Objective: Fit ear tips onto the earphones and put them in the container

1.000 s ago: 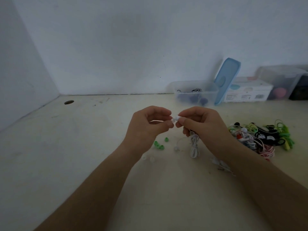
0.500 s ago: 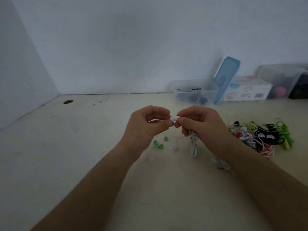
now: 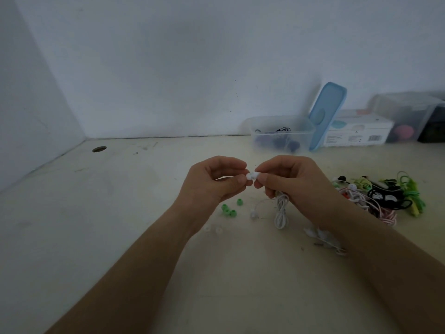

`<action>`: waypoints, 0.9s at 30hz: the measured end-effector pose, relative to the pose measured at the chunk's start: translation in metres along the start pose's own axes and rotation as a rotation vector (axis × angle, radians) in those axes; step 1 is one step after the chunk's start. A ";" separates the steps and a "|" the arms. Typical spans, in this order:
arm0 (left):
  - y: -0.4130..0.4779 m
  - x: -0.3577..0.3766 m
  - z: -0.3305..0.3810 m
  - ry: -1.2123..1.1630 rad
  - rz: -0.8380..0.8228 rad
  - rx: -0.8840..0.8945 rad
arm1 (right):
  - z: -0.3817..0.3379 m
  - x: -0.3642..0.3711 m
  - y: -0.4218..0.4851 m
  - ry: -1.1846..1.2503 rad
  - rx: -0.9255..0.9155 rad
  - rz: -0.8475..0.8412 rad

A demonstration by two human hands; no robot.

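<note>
The right hand point(image 3: 296, 184) is pinching a white earbud point(image 3: 252, 175) between thumb and forefinger, its other fingers curling round the bundled white cable point(image 3: 281, 210), which is hanging from under the palm down to the table point(image 3: 120, 213). The left hand point(image 3: 212, 184) is meeting it from the left, thumb and forefinger tips closing on the left end of the same earbud. Whether an ear tip is sitting between those fingertips is too small to tell. The earbud is showing only as a small white lump in the gap between the two pinches, held above the table at mid-scene.

The pair's second earbud point(image 3: 253, 213) is lying on the table just below the hands, trailing from a thin wire. Three green ear tips point(image 3: 230, 209) are sitting to its left, near the left wrist, and two clear ear tips point(image 3: 213, 229) are lying nearer, beside the left forearm.

A tangled pile of earphones point(image 3: 380, 196) in green, black, white and pink is resting to the right of the right hand. The clear plastic container point(image 3: 281, 133) is standing at the far edge against the wall, some dark earphones inside, with its blue lid point(image 3: 327, 112) leaning upright against its right side. A white box point(image 3: 356, 131) is lying further right.
</note>
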State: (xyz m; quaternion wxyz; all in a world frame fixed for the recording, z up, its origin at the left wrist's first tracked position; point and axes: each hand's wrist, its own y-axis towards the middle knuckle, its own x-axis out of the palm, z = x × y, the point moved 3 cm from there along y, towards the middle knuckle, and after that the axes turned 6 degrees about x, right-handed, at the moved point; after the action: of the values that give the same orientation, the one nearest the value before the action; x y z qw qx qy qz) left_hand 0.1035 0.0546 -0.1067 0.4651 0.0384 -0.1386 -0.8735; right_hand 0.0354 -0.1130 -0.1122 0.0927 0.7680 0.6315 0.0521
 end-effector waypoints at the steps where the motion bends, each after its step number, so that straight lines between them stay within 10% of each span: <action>1: 0.000 0.000 -0.001 0.002 -0.006 -0.003 | 0.000 0.000 0.000 0.004 0.000 -0.005; 27: 0.002 0.001 -0.003 -0.054 -0.074 -0.047 | -0.001 0.002 0.000 0.041 0.051 -0.091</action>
State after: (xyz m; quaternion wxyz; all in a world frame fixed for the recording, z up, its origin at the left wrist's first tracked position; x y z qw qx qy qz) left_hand 0.1052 0.0519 -0.1088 0.4291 0.0091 -0.1292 -0.8939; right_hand 0.0352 -0.1114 -0.1114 0.0625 0.7395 0.6686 0.0473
